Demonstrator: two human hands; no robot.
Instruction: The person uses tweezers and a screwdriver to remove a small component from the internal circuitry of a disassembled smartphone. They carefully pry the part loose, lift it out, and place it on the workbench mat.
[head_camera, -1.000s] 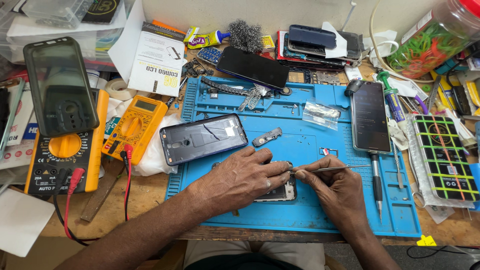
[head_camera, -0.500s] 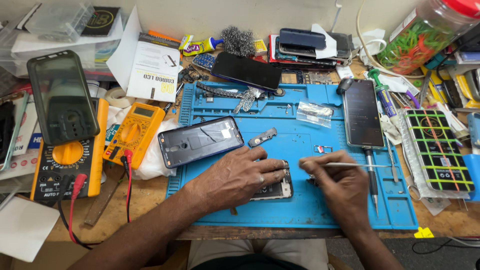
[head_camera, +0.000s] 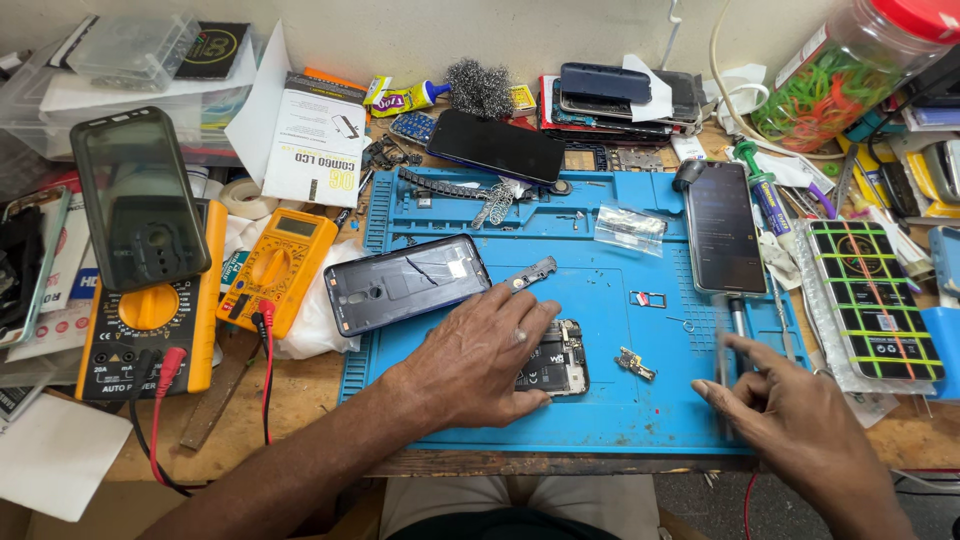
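I am looking down at a cluttered table. Nearest, my right hand (head_camera: 790, 420) is closing its fingers around a slim screwdriver (head_camera: 724, 345) at the right side of the blue mat (head_camera: 600, 420). My left hand (head_camera: 480, 360) is lying flat, fingers spread, pressing down the opened phone body (head_camera: 556, 358) mid-mat. A small loose part (head_camera: 634, 363) is lying between the hands. I judge disassembly is under way; next I would need the tool's tip brought precisely onto the board. Farther back, a dark back cover (head_camera: 405, 283) is resting beside a yellow multimeter (head_camera: 278, 268).
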